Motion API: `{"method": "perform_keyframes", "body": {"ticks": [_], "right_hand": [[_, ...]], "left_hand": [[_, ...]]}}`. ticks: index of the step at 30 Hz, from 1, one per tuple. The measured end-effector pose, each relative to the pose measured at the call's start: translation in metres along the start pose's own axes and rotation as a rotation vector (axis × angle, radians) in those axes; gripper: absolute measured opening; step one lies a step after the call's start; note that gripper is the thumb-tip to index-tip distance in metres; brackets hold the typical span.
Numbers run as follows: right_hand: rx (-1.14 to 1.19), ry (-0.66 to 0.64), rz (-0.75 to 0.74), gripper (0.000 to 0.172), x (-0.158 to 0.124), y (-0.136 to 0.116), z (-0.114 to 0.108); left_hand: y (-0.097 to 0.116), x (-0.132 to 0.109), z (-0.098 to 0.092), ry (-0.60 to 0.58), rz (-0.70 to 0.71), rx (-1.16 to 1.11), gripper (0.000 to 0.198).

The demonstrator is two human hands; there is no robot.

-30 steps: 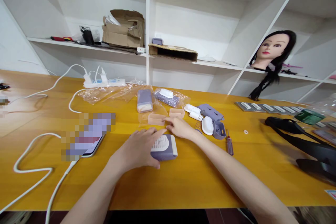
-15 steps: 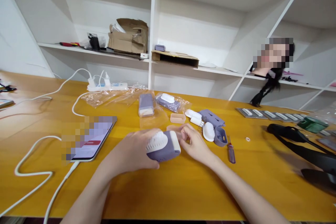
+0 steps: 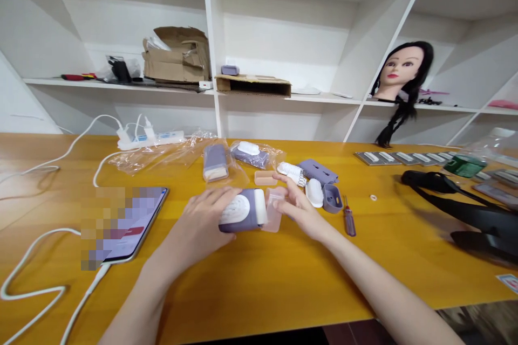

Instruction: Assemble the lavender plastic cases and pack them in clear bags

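Observation:
My left hand is wrapped round a purple handheld case with a white ribbed oval plate on its upper face and a cream-white end toward the right. A translucent pinkish cap is pinched between the thumb and fingers of my right hand, right beside that white end. Whether cap and case touch is hard to tell. Just behind my right fingers lies a second peach cap. Loose parts sit beyond: a white bristled piece, a purple shell, a white oval part and an open purple housing.
A screwdriver and a small ring lie to the right. Bagged purple units are behind. At left are a phone and white cables; at right, a black strapped object. A mannequin head stands on the shelf.
The translucent cap has come into clear view in my right hand, up against the case's white end. The case has turned more level. The camera view has shifted rightward.

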State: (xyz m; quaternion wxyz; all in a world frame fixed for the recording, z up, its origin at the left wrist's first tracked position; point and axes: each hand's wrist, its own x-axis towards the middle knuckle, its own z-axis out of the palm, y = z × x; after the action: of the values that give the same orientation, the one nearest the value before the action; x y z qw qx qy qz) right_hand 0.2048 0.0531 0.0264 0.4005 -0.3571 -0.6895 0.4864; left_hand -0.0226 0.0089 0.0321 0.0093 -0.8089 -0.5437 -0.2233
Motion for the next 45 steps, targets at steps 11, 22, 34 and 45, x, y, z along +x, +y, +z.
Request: {"method": "perform_keyframes", "body": {"ticks": [11, 22, 34, 45], "right_hand": [[-0.068, 0.28, 0.049, 0.029, -0.002, 0.011, 0.027], [-0.061, 0.337, 0.045, 0.031, -0.01, 0.011, 0.034], [0.353, 0.309, 0.133, 0.051, -0.007, 0.0, 0.032], [0.617, 0.198, 0.219, 0.045, -0.017, 0.008, 0.047]], "left_hand": [[0.019, 0.001, 0.018, -0.06, 0.036, 0.003, 0.068], [0.032, -0.007, 0.034, 0.036, 0.073, 0.077, 0.067], [0.035, 0.0, 0.019, 0.052, -0.083, -0.113, 0.067], [0.047, 0.001, 0.008, 0.043, -0.198, -0.548, 0.029]]}}
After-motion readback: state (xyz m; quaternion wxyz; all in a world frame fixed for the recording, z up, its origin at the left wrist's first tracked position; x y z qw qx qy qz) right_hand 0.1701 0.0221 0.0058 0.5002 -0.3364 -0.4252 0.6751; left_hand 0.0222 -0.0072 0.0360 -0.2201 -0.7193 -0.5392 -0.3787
